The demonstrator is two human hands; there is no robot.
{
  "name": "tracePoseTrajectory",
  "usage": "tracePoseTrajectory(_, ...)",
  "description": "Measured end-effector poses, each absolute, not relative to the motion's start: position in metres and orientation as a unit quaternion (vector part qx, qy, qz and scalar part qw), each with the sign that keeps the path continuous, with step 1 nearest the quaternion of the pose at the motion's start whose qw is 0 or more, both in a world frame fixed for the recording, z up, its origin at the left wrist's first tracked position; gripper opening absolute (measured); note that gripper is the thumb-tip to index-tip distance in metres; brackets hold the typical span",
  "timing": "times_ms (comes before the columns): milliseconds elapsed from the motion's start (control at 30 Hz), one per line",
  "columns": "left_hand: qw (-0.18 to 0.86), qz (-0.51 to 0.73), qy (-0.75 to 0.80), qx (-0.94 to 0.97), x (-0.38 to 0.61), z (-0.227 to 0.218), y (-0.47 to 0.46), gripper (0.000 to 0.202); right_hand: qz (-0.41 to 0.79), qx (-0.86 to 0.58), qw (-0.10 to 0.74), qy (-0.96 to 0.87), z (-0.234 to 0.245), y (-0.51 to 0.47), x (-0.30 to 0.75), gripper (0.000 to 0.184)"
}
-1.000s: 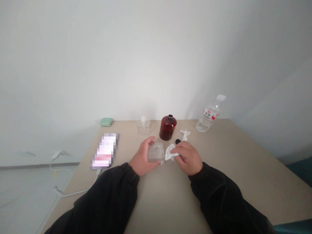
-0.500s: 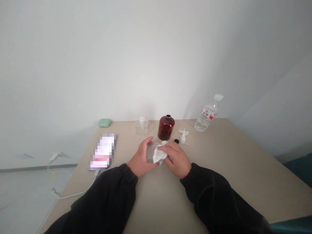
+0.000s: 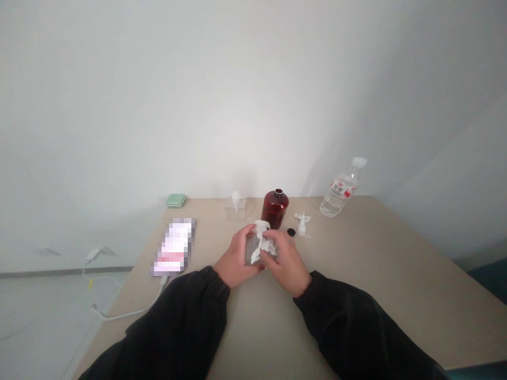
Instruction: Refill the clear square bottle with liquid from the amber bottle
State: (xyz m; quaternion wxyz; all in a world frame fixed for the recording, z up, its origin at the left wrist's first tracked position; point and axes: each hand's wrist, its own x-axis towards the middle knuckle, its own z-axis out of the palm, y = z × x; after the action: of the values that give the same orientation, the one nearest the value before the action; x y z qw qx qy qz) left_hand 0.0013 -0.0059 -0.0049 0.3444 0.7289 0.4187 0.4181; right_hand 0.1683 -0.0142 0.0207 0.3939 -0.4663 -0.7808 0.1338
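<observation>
My left hand [image 3: 236,258] grips the left side of a clear plastic box [image 3: 251,247], thumb and fingers around its edge. Pressed against that box is a crumpled white tissue [image 3: 262,229], held in the bent fingers of my right hand [image 3: 288,261]. Just behind my hands stands a dark red-brown bottle [image 3: 274,206] with an open neck. A small black cap [image 3: 291,232] lies beside my right fingers. Right of the bottle is a white nozzle-like piece [image 3: 302,226] with something white and crumpled behind it. My right hand covers part of the box.
A clear block with a white nozzle [image 3: 236,199] stands near the wall. A labelled water bottle [image 3: 339,190] is at the back right. On the left are a small green tin [image 3: 175,200] and a phone [image 3: 174,247] with a white cable [image 3: 138,310].
The tissue has spread and shifted up over the box, with my right hand turned further over it. My left hand keeps its hold. The whole view has shifted slightly.
</observation>
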Motion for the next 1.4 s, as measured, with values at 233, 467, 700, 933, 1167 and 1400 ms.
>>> tracePoseTrajectory(233,0.348,0.427,0.392,0.737,0.0,-0.008,-0.004,0.094,0.256,-0.409,0.363,-0.797,0.034,0.003,0.172,0.039)
tracePoseTrajectory(467,0.351,0.437,0.412,0.718,0.0,-0.007,-0.007,0.095,0.091,-0.464,0.33,-0.817,0.046,-0.008,0.151,0.029)
tracePoseTrajectory(700,0.299,0.427,0.398,0.755,-0.001,-0.007,-0.008,0.09,0.008,-0.528,0.304,-0.793,0.05,-0.019,0.132,0.024)
tracePoseTrajectory(933,0.352,0.435,0.422,0.713,0.0,-0.007,-0.008,0.099,0.152,-0.489,0.426,-0.746,0.041,-0.011,0.146,0.017)
tracePoseTrajectory(1167,0.338,0.426,0.415,0.729,-0.001,-0.01,-0.006,0.1,0.118,-0.575,0.51,-0.629,0.049,0.007,0.227,0.018)
tracePoseTrajectory(1400,0.344,0.41,0.419,0.734,-0.001,-0.009,-0.005,0.097,-0.1,-0.781,0.202,-0.583,0.038,0.014,0.329,0.032)
